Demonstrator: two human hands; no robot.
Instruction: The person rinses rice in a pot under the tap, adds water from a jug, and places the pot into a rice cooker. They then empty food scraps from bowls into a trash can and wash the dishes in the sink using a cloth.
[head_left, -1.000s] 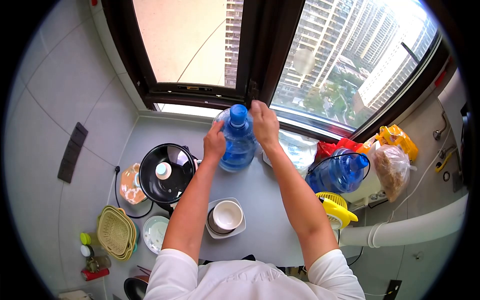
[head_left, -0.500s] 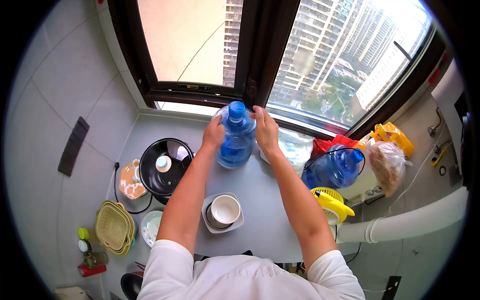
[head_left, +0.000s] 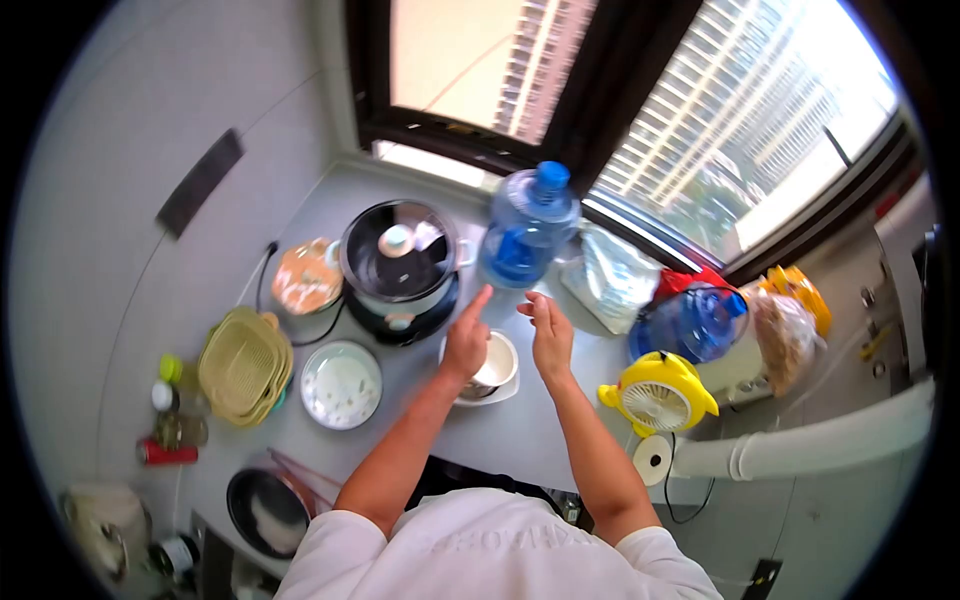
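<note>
A blue water jug (head_left: 525, 235) with a blue cap stands upright by the window, partly filled. Both my hands are off it and in front of it. My left hand (head_left: 467, 343) hangs over the left side of a stacked white bowl (head_left: 497, 358) and square dish (head_left: 503, 390), its index finger stretched toward the jug. To the right of the bowl, my right hand (head_left: 549, 338) has its fingers extended and holds nothing. Left of the jug sits an electric pot (head_left: 400, 255) with a dark glass lid. My left hand covers part of the stack.
A patterned plate (head_left: 341, 385), yellowish baskets (head_left: 243, 365) and a pan (head_left: 262, 510) lie to the left. On the right are a yellow fan (head_left: 662, 395), a second blue jug (head_left: 685, 325), a plastic packet (head_left: 612, 275) and a white pipe (head_left: 800, 435).
Both hands have let go of the jug's upper part and drawn back toward my body. The camera view has shifted and tilted; the jug still stands by the window.
</note>
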